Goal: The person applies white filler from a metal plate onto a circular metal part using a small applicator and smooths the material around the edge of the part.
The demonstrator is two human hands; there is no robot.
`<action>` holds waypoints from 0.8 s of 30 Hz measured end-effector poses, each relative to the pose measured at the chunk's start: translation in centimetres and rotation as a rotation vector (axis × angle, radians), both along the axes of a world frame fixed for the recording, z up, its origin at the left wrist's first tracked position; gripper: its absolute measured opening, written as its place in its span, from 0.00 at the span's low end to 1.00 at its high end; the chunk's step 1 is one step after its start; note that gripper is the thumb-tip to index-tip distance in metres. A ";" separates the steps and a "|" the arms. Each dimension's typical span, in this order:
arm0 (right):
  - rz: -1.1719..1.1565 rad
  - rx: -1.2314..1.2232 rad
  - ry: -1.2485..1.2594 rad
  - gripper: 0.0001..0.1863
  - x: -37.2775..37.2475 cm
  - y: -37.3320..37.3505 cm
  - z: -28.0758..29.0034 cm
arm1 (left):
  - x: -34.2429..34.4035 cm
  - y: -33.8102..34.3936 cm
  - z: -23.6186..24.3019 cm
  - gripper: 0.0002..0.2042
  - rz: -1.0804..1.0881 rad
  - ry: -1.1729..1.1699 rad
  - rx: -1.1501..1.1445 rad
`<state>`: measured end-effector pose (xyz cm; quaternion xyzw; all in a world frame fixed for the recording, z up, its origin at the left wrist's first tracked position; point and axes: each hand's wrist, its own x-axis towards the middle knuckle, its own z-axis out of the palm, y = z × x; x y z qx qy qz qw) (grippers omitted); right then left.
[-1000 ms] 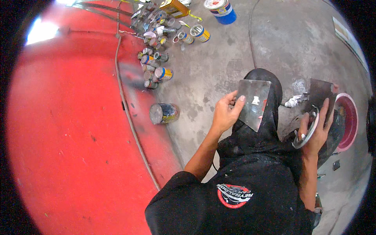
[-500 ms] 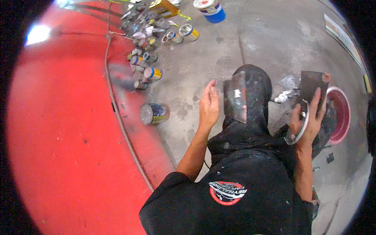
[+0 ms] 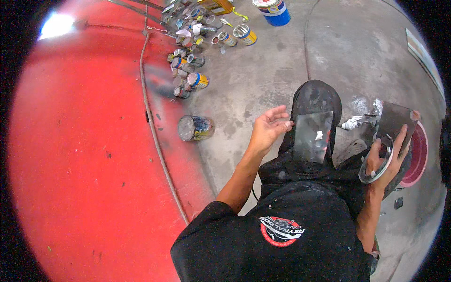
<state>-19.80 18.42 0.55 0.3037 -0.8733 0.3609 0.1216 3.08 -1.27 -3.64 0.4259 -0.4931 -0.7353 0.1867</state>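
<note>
My left hand (image 3: pixel 268 129) is open, fingers loosely curved, just beside a thin see-through rectangular plate (image 3: pixel 310 143) with a small white patch, which lies on my left leg over the dark trousers (image 3: pixel 314 94). In my right hand (image 3: pixel 385 162) are a dark rectangular pad or plate (image 3: pixel 394 117) and a round, silver-rimmed object like a lid (image 3: pixel 376 174), gripped together. Behind them a crumpled white cloth (image 3: pixel 352 122) lies on the floor beside a dark tool I cannot make out.
A red wall or panel (image 3: pixel 80 164) with a cable (image 3: pixel 159 155) fills the left. Several paint cans (image 3: pixel 197 80) cluster at the back left, with a lone can (image 3: pixel 190 128) nearer and a blue bucket (image 3: pixel 277 16) farther back. A pink tub (image 3: pixel 418 164) stands at my right on the concrete floor (image 3: pixel 253 70).
My left hand has let go of the see-through plate and shifted left of it. The plate now lies lower on my leg. My right hand still grips its items.
</note>
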 end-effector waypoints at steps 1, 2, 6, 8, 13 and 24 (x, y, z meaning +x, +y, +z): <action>-0.002 -0.002 0.011 0.38 -0.2 0.1 0.0 | 0.2 0.3 0.2 0.29 -0.039 -0.024 0.026; 0.003 0.001 0.015 0.38 0.0 0.0 -0.3 | 0.4 1.3 -0.1 0.31 0.027 -0.117 -0.144; 0.046 -0.019 -0.046 0.38 -0.1 0.2 -1.7 | -2.3 7.3 1.6 0.49 -0.178 -0.619 -1.030; 0.010 -0.037 -0.059 0.38 0.1 0.3 -1.7 | -2.7 8.5 -0.2 0.54 -0.230 -0.572 -0.967; -0.012 -0.059 -0.103 0.38 -0.5 0.7 -0.5 | -0.4 7.6 -0.9 0.47 -0.079 -0.299 -1.098; 0.132 -0.059 -0.025 0.37 0.2 -0.2 -1.3 | 0.5 5.8 3.4 0.17 -0.196 -0.431 -0.617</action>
